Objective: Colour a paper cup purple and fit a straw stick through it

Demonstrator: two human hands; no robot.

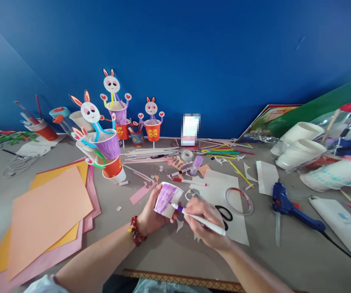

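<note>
My left hand [151, 215] grips a small white paper cup [167, 197] held on its side, its wall partly coloured purple. A red bead bracelet [136, 231] sits on that wrist. My right hand [206, 221] pinches a white marker [202, 219] whose purple tip touches the cup's side. Both hands hover just above the grey table [163, 252], over a white paper sheet [221, 191].
Black-handled scissors [224, 212] and a tape ring [239, 200] lie beside my right hand. A blue glue gun [288, 206] lies to the right, stacked white cups [300, 140] behind it. Orange and pink paper sheets [47, 211] lie left. Finished bunny cups [108, 142] stand at the back.
</note>
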